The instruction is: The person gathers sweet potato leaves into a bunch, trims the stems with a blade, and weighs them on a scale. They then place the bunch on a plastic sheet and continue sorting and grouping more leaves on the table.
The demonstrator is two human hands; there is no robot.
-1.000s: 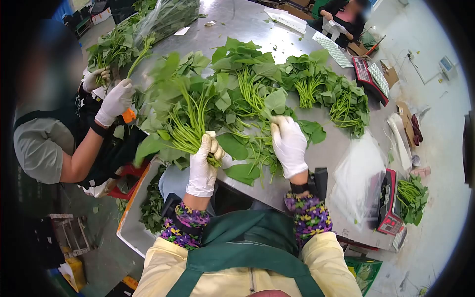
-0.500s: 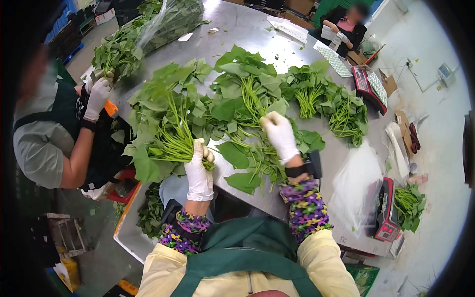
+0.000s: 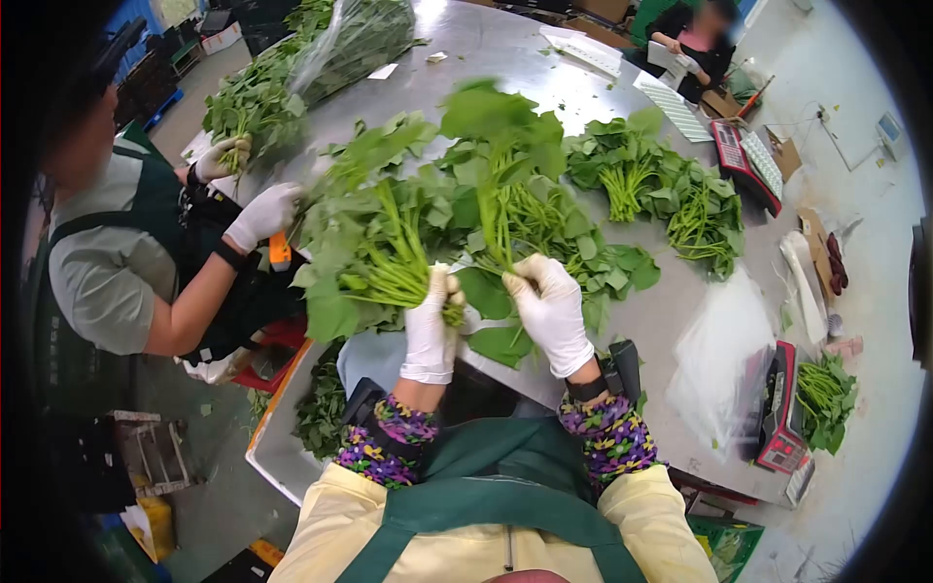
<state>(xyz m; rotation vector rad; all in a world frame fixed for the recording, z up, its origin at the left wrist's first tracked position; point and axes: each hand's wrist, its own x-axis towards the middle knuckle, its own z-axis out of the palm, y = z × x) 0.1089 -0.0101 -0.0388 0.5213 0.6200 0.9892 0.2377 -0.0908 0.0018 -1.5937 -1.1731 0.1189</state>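
My left hand [image 3: 431, 325], in a white glove, is closed round the stem ends of a thick bunch of leafy greens [image 3: 389, 248]. To its right, my gloved right hand [image 3: 546, 309] pinches the stems of a smaller sprig of leafy greens [image 3: 498, 185], whose leaves point up and away from me. The two hands are close together but apart. Behind and right of the sprig lies a loose heap of greens [image 3: 564, 233] on the metal table. Leaves of the held bunches are partly blurred.
Tied-looking bunches [image 3: 627, 189] lie farther right on the metal table [image 3: 476, 44]. Clear plastic bags [image 3: 724, 360] and two red scales [image 3: 780, 418] are at the right. A co-worker [image 3: 107, 262] handles greens at the left; another person [image 3: 690, 49] sits at the far end.
My right hand has drawn back toward me, lifting a sprig from the heap beside the left-hand bunch. The co-worker's one hand has moved away from their greens. The view has shifted slightly.
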